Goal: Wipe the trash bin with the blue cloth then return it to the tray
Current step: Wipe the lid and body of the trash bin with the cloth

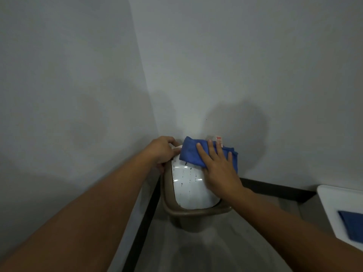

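A brown trash bin (pixel 176 212) with a white swing lid (pixel 191 190) stands on the floor in a wall corner. Dark specks dot the lid. A folded blue cloth (pixel 191 154) lies on the lid's far end. My right hand (pixel 220 167) presses flat on the cloth with fingers spread. My left hand (pixel 163 150) grips the bin's far left rim beside the cloth. A white tray (pixel 330 199) sits at the right edge of the view.
Grey walls meet right behind the bin, with a dark skirting (pixel 275 190) along their base. A second blue cloth (pixel 351 225) lies in the tray. Grey floor (pixel 196 252) stretches in front of the bin.
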{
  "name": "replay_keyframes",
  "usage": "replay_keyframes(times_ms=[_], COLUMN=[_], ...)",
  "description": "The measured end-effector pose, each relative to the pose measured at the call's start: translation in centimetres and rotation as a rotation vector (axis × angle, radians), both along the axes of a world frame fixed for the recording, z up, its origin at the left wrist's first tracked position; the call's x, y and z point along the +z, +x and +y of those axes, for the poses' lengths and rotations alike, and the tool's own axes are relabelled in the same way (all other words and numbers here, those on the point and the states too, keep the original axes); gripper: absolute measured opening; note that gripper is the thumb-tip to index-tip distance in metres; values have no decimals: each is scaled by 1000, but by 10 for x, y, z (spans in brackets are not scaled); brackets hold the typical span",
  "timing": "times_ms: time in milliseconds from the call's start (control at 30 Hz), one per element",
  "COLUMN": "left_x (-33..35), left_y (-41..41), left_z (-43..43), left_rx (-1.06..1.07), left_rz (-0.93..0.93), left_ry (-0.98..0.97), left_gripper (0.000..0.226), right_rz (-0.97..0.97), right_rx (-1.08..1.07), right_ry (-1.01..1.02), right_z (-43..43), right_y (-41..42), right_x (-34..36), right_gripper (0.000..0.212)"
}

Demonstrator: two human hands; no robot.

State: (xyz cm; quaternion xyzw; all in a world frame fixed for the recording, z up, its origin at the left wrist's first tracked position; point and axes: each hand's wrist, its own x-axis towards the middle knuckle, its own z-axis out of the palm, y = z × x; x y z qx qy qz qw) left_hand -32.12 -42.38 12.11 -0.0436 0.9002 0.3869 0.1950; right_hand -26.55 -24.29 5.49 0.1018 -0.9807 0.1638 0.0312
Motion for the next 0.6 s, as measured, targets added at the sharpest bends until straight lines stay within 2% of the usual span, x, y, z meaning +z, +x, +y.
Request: replay_keyframes(times_ms=[133,200,367,433,500,600], left_x=[-6,-8,-5,-5,-5,-8], left_y=[12,19,29,32,37,45], left_z=[14,19,27,32,40,55], left_rx=[-20,-25,-36,-47,-81,-111], left_rz=[-2,6,-2,-16,-18,-29], left_ry=[30,27,50,82,65,60], left_gripper=[26,23,23,21,21,24], right_rz=[-49,-84,-305,-344,-380,-244], right_rx=[28,91,137,127,123,-110], right_ry=[44,3,-116,-194,-435,-719], right_z=[6,1,-11,-1,17,48], right_y=[40,70,131,138,140,129], right_x=[-6,-10,-18,-12,6,50], right_gripper=[82,87,93,84,66,47])
